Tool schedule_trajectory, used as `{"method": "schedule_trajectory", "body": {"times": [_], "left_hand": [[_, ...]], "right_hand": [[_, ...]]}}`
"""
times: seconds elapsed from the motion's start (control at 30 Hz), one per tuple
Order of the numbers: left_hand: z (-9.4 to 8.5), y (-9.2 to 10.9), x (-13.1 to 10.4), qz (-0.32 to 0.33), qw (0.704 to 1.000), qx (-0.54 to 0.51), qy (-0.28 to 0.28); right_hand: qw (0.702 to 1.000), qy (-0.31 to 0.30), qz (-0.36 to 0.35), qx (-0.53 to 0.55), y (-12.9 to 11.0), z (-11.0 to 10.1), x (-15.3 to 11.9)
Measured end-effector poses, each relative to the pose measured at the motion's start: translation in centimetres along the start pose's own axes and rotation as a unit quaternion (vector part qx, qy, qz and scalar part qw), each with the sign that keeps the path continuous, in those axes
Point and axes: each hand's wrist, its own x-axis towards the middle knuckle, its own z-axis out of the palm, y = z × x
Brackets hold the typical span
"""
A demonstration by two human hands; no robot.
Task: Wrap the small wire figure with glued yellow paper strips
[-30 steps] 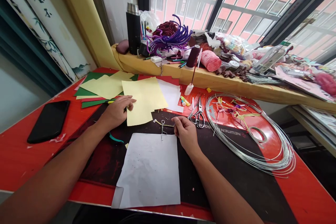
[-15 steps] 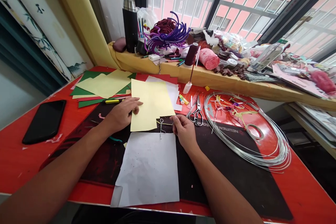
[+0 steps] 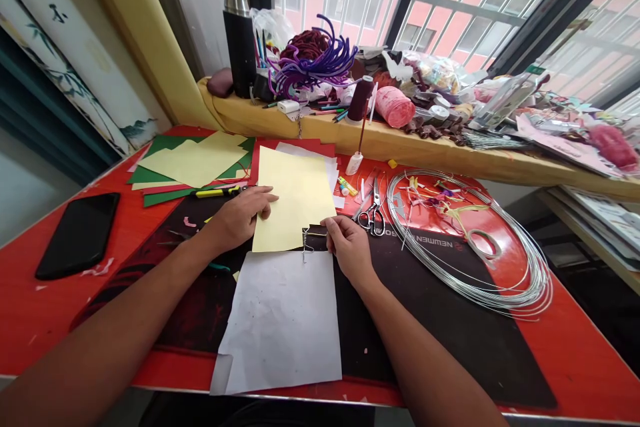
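Note:
A sheet of pale yellow paper (image 3: 293, 193) with a notch cut from its lower right corner lies in front of me. My left hand (image 3: 245, 213) rests on its left edge, the fingers stretched over the paper. At the notch is a small twisted wire piece (image 3: 305, 247), with a thin bar running right to my right hand (image 3: 347, 243). Thumb and forefinger there are pinched on that bar, close to the paper's edge. Nearer to me, a creased white sheet (image 3: 285, 327) lies on the dark desk mat (image 3: 440, 333), its lower left corner folded.
On the right lie scissors (image 3: 373, 213) and a big coil of wire (image 3: 520, 293). A black phone (image 3: 77, 233) and stacked coloured paper (image 3: 195, 163) are at left. Behind, the sill holds a thermos (image 3: 239, 47), purple stems (image 3: 320, 67) and yarn (image 3: 395, 107).
The yellow paper and my left hand have shifted slightly to the right relative to the white sheet. My right hand keeps its pinch in nearly the same place. The camera view has moved a little.

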Motion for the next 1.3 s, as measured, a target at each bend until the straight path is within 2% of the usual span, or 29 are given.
{"method": "schedule_trajectory", "body": {"times": [0.23,1.3], "left_hand": [[0.0,0.08,0.1,0.026,1.0,-0.012,-0.002],[0.16,0.16,0.06,0.002,0.999,-0.042,-0.005]], "right_hand": [[1.0,-0.002,-0.001,-0.002,-0.08,0.06,0.02],[1.0,0.0,-0.001,-0.02,-0.76,0.17,-0.1]]}}
